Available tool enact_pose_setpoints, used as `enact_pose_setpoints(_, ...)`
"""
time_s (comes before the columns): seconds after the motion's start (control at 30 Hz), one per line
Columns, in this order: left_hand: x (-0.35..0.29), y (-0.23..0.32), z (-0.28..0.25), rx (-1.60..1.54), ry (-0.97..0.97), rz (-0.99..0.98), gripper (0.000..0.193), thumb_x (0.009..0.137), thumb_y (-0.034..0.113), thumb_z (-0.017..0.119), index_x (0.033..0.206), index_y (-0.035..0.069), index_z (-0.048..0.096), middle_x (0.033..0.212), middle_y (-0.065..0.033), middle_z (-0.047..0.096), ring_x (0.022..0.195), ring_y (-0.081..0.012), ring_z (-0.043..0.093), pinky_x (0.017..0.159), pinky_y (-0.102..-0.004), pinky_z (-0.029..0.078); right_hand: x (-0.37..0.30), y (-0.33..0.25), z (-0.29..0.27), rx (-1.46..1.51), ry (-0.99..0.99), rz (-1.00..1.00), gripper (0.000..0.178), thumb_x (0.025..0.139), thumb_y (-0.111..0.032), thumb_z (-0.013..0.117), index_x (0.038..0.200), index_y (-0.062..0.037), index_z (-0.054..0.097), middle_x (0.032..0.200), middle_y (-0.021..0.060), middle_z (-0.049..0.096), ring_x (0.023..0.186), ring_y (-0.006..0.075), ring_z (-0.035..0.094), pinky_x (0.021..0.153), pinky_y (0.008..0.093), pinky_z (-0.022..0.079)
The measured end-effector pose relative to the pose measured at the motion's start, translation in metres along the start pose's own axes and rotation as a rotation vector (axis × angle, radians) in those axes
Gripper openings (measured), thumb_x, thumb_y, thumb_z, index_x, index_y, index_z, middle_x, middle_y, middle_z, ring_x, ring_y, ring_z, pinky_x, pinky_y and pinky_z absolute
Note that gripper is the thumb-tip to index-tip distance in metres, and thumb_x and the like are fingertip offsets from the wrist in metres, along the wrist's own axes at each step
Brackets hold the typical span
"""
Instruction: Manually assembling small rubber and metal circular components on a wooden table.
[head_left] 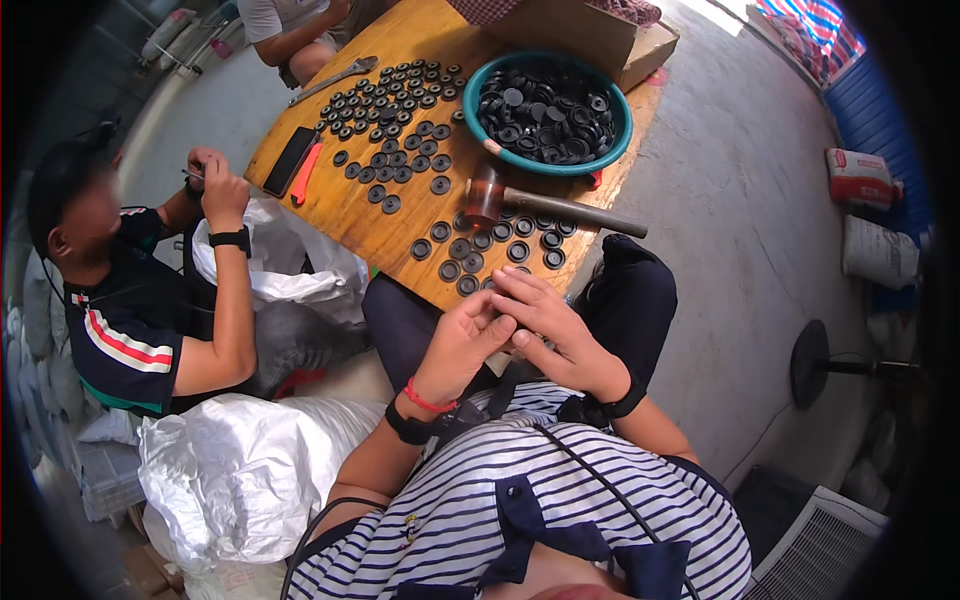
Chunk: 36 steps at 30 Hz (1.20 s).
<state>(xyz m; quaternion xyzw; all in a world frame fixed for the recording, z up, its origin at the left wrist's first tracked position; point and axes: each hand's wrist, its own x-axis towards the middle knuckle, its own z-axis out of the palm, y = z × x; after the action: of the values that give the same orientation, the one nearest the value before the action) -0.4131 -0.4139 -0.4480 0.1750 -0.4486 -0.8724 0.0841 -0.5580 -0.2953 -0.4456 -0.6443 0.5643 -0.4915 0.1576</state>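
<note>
2 hands [462, 342] meet, half-curled, contents unclear; at their 12 o'clock, over 12 round black plastic discs [482, 240], 1 amber-headed cylindrical mallet [530, 202], 1 round teal plastic basin [555, 169].

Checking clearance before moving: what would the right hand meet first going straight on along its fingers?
Likely the black discs on the wooden table, just ahead of the right hand; height is unclear, so it might pass above them.
</note>
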Motion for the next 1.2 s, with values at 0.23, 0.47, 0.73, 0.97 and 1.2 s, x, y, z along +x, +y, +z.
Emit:
enact_pose_setpoints(0.23, -0.018, -0.004, 0.014, 0.224, 0.095, 0.306, 0.037, 0.093, 0.005, 0.063, 0.125, -0.005, 0.048, 0.118, -0.0138, 0.062, 0.106, -0.0154, 0.062, 0.091, -0.0269, 0.051, -0.004, -0.016, -0.007, 0.251, 0.09, 0.132, 0.046, 0.085, -0.008, 0.067, 0.129, 0.0006, 0.055, 0.127, 0.0175, 0.057, 0.109, 0.0322, 0.059, 0.093, 0.0366, 0.047)
enact_pose_setpoints(0.47, -0.033, -0.008, 0.012, 0.731, 0.111, 0.557, 0.036, 0.09, 0.007, 0.068, 0.119, -0.005, 0.052, 0.106, -0.0152, 0.068, 0.091, -0.0157, 0.068, 0.077, -0.0258, 0.054, -0.001, -0.022, -0.023, -0.048, 0.141, -0.173, 0.039, 0.076, -0.012, 0.076, 0.109, 0.0008, 0.062, 0.108, 0.0152, 0.061, 0.094, 0.0308, 0.062, 0.078, 0.0371, 0.051)
enact_pose_setpoints(0.73, -0.025, 0.001, 0.023, 0.76, -0.019, 0.734, 0.031, 0.089, 0.004, 0.066, 0.117, 0.0, 0.054, 0.108, -0.0194, 0.066, 0.092, -0.0248, 0.069, 0.077, -0.0311, 0.056, 0.0, -0.029, -0.03, -0.011, 0.17, -0.21, 0.038, 0.073, -0.013, 0.077, 0.105, 0.0004, 0.062, 0.106, 0.0157, 0.061, 0.091, 0.0302, 0.063, 0.076, 0.0366, 0.052)
enact_pose_setpoints(0.97, -0.024, 0.024, 0.027, 1.13, -0.027, 0.852, 0.035, 0.085, 0.001, 0.067, 0.117, 0.001, 0.055, 0.111, -0.0189, 0.066, 0.095, -0.0312, 0.069, 0.079, -0.0338, 0.057, 0.0, -0.029, -0.031, -0.069, 0.224, -0.259, 0.035, 0.073, -0.01, 0.076, 0.104, 0.0002, 0.061, 0.103, 0.0144, 0.06, 0.089, 0.0296, 0.062, 0.075, 0.0365, 0.051)
enact_pose_setpoints(1.2, -0.024, 0.029, 0.028, 1.156, -0.013, 0.862, 0.03, 0.085, -0.001, 0.065, 0.114, -0.001, 0.059, 0.107, -0.0179, 0.067, 0.095, -0.0296, 0.068, 0.08, -0.0333, 0.056, 0.0, -0.034, -0.036, -0.095, 0.167, -0.252, 0.036, 0.072, -0.009, 0.075, 0.104, 0.0009, 0.062, 0.096, 0.0129, 0.059, 0.085, 0.0275, 0.061, 0.07, 0.0355, 0.049)
